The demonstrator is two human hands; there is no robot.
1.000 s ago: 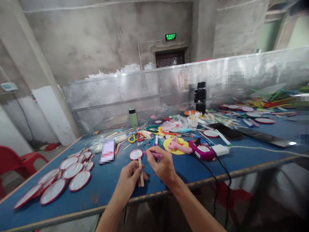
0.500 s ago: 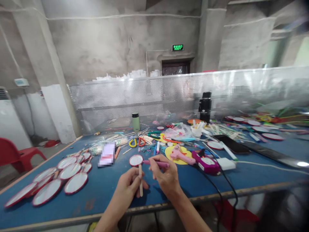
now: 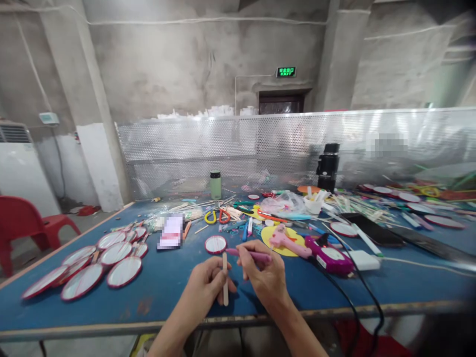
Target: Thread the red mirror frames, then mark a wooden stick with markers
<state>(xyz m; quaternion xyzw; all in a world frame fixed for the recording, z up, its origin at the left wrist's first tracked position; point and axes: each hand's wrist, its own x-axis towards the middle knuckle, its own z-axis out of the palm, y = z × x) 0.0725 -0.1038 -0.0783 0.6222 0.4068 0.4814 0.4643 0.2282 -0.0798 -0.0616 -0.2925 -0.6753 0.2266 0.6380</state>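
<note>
My left hand (image 3: 210, 285) is closed round a flat wooden craft stick (image 3: 225, 290), held nearly upright. At the stick's upper end is a small round white disc (image 3: 215, 244) with a red rim; whether the two are joined I cannot tell. My right hand (image 3: 262, 272) grips a purple marker-like pen (image 3: 253, 255) between thumb and fingers. Its tip points left, close to the stick's top and the disc's lower right edge; contact is not clear.
Several red-rimmed white discs (image 3: 82, 281) lie at the left near a phone (image 3: 171, 232). On the right are a pink glue gun (image 3: 288, 241), a purple device (image 3: 330, 255) with black cables and a dark phone (image 3: 372, 229). A green bottle (image 3: 215, 186) stands behind.
The view has shifted slightly left, so the scene sits further right. Both hands keep their holds on the stick and the pen, with the pen's tip still by the disc.
</note>
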